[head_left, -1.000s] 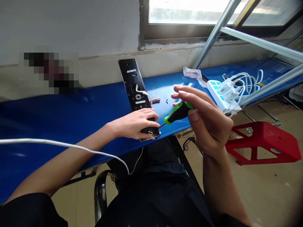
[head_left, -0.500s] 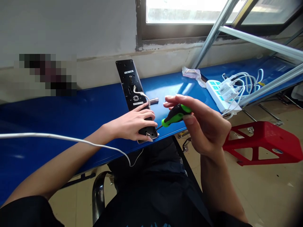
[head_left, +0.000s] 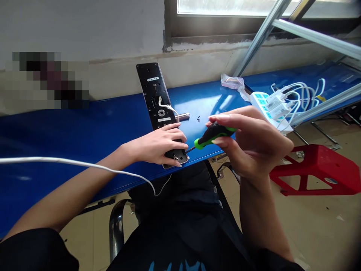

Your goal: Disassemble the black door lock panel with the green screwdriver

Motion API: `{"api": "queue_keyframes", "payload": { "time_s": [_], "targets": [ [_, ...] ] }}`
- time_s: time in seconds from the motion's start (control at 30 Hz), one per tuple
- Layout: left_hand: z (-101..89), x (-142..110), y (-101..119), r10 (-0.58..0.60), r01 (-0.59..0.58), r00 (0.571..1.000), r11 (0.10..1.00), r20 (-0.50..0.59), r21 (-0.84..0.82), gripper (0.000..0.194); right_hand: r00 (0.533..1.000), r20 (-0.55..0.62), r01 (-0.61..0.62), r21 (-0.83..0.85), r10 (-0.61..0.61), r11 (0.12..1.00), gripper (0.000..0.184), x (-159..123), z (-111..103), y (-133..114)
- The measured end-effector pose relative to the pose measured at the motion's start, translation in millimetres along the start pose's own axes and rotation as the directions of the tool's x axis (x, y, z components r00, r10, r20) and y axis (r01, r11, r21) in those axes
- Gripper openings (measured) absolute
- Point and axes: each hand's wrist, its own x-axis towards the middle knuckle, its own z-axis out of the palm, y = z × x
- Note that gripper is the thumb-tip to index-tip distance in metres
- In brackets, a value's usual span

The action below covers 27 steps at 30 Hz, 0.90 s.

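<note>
A: Where is the plate lying?
B: Slantwise on the bench, its near end reaching the front edge, its far end pointing wallward. A metal handle is jutting out on its right.

A: Grips?
B: Right hand is holding the driver, thumb and fingers closing around its handle. Left hand is spreading over the plate's near part; whether it is clasping the edge, I cannot tell.

A: And the tip?
B: Meeting the plate near its near right corner, apparently. Too small to tell if it is sitting in a screw head.

A: How would you be working it?
B: The shaft is leaning low, by my reading; better to be standing it square and bearing down while twisting, lest it slip. Left fingers should be bracing firmly, clear of the tip. Small black bits, probably screws, are lying beyond the driver: worth not sweeping them off.
</note>
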Motion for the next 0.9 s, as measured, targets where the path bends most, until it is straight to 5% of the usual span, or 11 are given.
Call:
{"api": "queue_keyframes", "payload": {
  "time_s": [0.17,0.3,0.5,0.67,0.9],
  "targets": [
    [-1.7,1,1,-0.004,0.004,1.000,1.000,0.005,-0.013,0.044,1.000,0.015,-0.006,-0.010,0.006,1.000,0.032,-1,-3,0],
    [-2.0,1,1,-0.007,0.007,1.000,1.000,0.014,0.003,0.045,0.995,0.094,-0.027,0.046,0.023,0.999,0.047,-1,-4,-6],
    [-2.7,0,2,-0.011,0.011,1.000,1.000,-0.008,-0.013,0.045,1.000,0.003,0.030,-0.038,-0.030,0.999,0.040,2,-1,-8],
    [-1.3,-1,0,-0.006,0.006,1.000,1.000,-0.013,-0.021,0.050,0.980,0.180,-0.098,0.093,0.080,0.991,0.057,2,3,-12],
    [-0.1,-1,0,-0.007,0.006,1.000,0.999,-0.021,-0.043,0.044,0.991,0.112,0.084,-0.075,-0.076,0.994,0.059,4,4,-13]
  ]
}}
